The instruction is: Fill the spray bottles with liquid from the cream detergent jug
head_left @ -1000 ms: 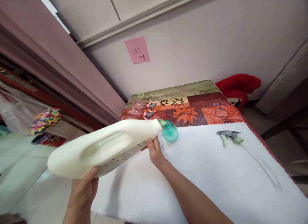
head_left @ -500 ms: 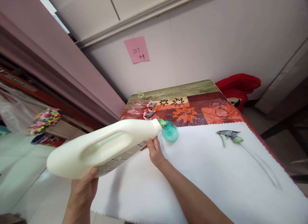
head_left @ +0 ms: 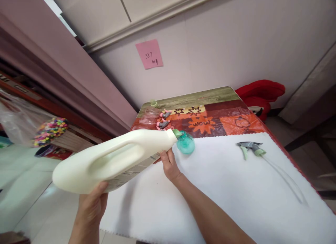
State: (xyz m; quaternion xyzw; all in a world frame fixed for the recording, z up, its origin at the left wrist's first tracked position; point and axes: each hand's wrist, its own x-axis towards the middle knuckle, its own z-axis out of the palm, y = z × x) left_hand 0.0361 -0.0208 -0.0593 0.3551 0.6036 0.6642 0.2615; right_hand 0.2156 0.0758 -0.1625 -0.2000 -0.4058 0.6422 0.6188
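Note:
A large cream detergent jug point(head_left: 120, 153) is tipped to the right, its green spout point(head_left: 176, 133) at the mouth of a small teal spray bottle point(head_left: 186, 144) standing on the white mat. My left hand point(head_left: 94, 202) grips the jug's underside near its base. Farther along, my right hand point(head_left: 169, 163) is closed on the jug below its neck, with some fingers hidden beneath it. Whether liquid flows cannot be made out. To the right, a grey and green trigger sprayer head point(head_left: 252, 149) with a long clear tube lies on the mat.
Clear spray bottles with pink and grey triggers point(head_left: 163, 124) lie at the table's back left, near a green cap point(head_left: 153, 103). The white mat point(head_left: 220, 191) covers the near table. A red plush thing point(head_left: 262, 95) is beyond the right corner; multicoloured items point(head_left: 51, 132) stand left.
The base of the jug has shifted very slightly to the right along with my left hand. The spout stays at the teal bottle's mouth.

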